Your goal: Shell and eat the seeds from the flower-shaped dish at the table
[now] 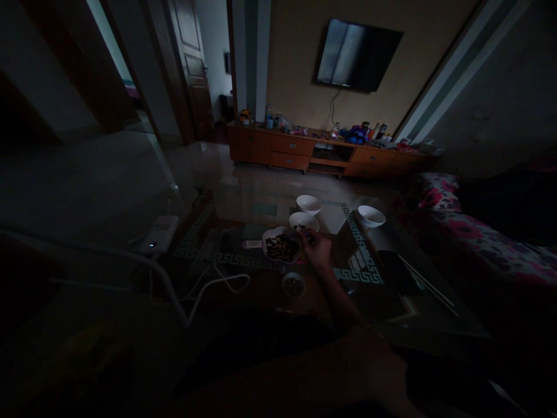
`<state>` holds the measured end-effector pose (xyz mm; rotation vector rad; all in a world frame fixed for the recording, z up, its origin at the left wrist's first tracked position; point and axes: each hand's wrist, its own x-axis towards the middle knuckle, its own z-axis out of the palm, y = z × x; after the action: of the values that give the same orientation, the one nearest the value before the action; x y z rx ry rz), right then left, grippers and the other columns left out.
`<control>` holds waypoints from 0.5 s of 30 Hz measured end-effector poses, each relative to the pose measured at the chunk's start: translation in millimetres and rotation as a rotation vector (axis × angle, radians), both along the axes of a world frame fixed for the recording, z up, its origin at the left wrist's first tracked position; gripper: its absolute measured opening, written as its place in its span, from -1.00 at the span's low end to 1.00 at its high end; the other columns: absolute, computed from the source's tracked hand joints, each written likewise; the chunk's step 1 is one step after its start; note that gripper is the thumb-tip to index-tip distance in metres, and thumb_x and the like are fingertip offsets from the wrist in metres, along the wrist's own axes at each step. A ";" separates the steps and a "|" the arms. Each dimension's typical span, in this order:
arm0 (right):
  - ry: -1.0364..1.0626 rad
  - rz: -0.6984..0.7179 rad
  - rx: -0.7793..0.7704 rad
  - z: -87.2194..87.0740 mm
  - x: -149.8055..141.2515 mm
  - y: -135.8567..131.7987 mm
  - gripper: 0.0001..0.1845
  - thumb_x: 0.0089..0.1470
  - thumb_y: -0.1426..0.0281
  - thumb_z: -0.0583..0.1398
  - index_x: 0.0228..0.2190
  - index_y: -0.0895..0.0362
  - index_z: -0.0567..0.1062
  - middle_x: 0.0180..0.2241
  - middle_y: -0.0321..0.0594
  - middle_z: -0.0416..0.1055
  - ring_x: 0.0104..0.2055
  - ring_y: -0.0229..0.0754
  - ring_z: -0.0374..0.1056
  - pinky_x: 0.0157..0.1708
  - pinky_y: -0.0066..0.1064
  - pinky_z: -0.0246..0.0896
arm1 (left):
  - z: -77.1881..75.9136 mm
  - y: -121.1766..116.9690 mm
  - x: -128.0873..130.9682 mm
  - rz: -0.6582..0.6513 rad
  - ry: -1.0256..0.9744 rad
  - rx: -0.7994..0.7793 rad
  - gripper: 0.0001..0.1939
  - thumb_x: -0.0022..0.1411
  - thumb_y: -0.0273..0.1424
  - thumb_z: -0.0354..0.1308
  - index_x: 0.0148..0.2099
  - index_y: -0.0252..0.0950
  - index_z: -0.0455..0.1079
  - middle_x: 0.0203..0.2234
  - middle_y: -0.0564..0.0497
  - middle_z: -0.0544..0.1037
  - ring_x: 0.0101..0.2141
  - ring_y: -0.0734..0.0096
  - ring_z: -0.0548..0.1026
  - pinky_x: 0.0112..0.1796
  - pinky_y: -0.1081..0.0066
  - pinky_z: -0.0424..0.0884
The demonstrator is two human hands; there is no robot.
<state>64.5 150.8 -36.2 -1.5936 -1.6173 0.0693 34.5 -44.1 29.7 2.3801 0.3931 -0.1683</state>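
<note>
The room is very dark. My right hand (317, 248) reaches out over a glass coffee table (369, 273) and rests at the right rim of a white dish of dark mixed bits (281, 247). Its fingers are curled together as in a pinch, and what they hold is too dim to name. Just beyond it sits a white bowl with a few dark pieces (303, 222). Two more white bowls stand further off, one (308, 204) at the middle and one (371, 215) to the right. A small cup of bits (293, 285) stands nearer me. My left hand is out of sight.
Chopsticks (429, 285) and a dark phone (398, 270) lie on the table's right side. A white cable (217, 284) and a white device (159, 232) lie at the left. A floral sofa (478, 238) is on the right; a wooden TV cabinet (304, 152) and wall television (354, 55) stand ahead.
</note>
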 end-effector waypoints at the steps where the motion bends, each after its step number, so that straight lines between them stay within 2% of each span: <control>1: -0.002 -0.002 -0.001 -0.4 -0.4 0.3 -0.54 0.32 0.00 0.16 -0.21 0.06 0.70 -0.33 -0.16 0.68 -0.36 -0.10 0.56 -0.36 -0.41 0.27 | -0.1 0.0 0.0 -0.004 -0.002 -0.002 -0.55 0.44 -0.06 0.22 0.15 -0.29 0.45 0.09 -0.17 0.51 0.03 0.17 0.51 0.07 0.04 0.54; 15: -0.106 0.009 -0.035 -9.0 -4.4 5.7 -0.57 0.33 0.03 0.16 -0.18 0.04 0.71 -0.39 -0.17 0.66 -0.41 -0.09 0.53 -0.41 -0.41 0.22 | -0.9 0.8 -2.2 -0.006 -0.010 0.012 -0.55 0.44 -0.06 0.21 0.15 -0.28 0.45 0.08 -0.17 0.51 0.02 0.18 0.51 0.05 0.06 0.55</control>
<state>60.1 156.5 -45.2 -1.6404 -1.7130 0.0188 32.3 -43.3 28.7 2.3935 0.3835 -0.1574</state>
